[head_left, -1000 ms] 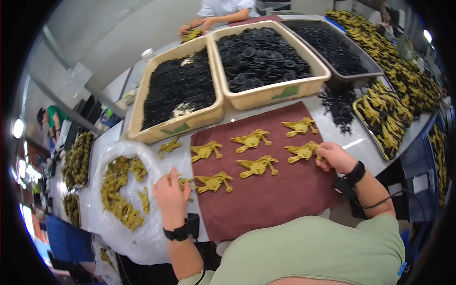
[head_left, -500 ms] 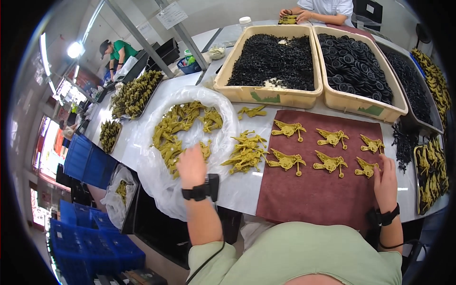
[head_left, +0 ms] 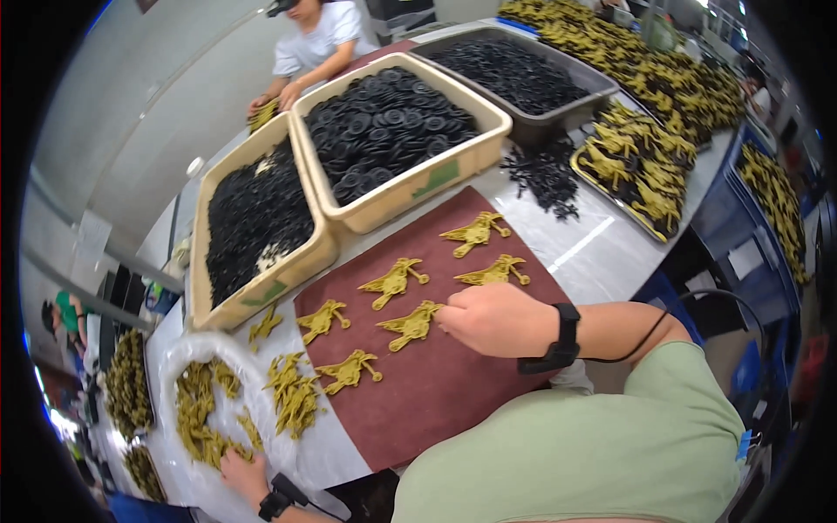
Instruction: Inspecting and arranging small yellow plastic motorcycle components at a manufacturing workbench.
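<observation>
Six olive-yellow moulded pieces [head_left: 394, 283] lie spread over a maroon cloth [head_left: 418, 410] on the worktop [head_left: 602, 237]. The right hand [head_left: 501, 318] is curled above the cloth, its fingertips at the tail end of the nearer middle piece [head_left: 405, 328]; whether the fingers grip it or merely touch it, I can't tell, since the knuckles hide the contact. The left hand [head_left: 244, 475] reaches into the mouth of a clear plastic bag [head_left: 288, 453] of similar pieces, fingers among them, and any hold there is too small to make out.

The likeliest mishap is the right knuckles nudging the neighbouring piece [head_left: 494, 273], which sits right beside them. Loose cloth could also ruck under a dragging wrist and skew the layout. A left sleeve or band brushing the loose heap [head_left: 294, 397] between bag and cloth might scatter it, and the soft bag could sag or tangle with its wrist cable.

Beyond the far edge, the walls of two cream tubs [head_left: 301, 275] limit reach, while spilled black parts [head_left: 545, 183] lie past the right corner. More generous room is on the near half, where maroon shows down to the person's shirt.
</observation>
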Tool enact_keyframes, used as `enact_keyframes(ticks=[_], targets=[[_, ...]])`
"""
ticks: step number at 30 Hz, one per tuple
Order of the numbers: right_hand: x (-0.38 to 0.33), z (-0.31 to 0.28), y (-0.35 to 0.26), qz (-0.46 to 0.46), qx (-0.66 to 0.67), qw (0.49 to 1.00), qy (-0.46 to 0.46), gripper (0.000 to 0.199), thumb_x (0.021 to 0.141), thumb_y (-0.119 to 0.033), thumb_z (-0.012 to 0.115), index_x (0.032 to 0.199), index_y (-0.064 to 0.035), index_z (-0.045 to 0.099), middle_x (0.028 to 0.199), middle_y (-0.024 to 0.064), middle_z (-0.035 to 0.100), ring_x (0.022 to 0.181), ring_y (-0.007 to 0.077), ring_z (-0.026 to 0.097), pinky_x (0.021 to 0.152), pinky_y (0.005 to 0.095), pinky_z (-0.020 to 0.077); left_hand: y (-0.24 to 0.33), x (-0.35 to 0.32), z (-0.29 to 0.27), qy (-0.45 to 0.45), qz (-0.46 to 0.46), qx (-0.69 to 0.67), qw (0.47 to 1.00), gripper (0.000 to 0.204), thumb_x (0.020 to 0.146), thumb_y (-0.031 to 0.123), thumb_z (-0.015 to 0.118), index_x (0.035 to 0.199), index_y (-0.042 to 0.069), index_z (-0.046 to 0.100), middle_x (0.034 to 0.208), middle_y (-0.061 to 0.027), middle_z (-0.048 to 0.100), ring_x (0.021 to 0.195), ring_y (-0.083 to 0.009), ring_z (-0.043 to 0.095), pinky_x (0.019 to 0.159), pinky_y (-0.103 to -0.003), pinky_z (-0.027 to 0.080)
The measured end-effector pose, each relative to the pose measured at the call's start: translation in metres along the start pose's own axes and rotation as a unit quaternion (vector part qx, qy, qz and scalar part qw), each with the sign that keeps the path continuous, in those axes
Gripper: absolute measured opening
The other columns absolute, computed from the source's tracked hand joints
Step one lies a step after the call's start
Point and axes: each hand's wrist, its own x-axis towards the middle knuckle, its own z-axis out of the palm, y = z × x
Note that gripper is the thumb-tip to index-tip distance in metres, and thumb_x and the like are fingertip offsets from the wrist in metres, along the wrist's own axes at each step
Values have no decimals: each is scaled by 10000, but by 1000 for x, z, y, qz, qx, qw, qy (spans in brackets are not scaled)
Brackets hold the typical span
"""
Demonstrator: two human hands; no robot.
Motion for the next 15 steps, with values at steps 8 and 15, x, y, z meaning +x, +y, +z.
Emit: enact_keyframes(ticks=[8, 15], targets=[[4, -8, 5, 33, 228, 971, 60, 142, 895, -156, 551, 910, -38, 627, 770, 110, 649, 685, 236, 634, 586, 337, 495, 23, 4, -50, 176, -38, -171, 969, 555, 803, 250, 578, 1314, 66, 467, 1163, -177, 523, 1064, -356, 535, 853, -442, 441], [13, -15, 17, 281, 821, 495, -33, 173, 959, -166, 508, 1003, -17, 584, 698, -38, 499, 577, 49, 420, 498, 210, 318, 122, -30, -110, 162, 162, -466, 855, 579, 804, 179, 521, 1353, 18, 429, 1188, -191, 535, 1024, -288, 561, 927, -374, 433]])
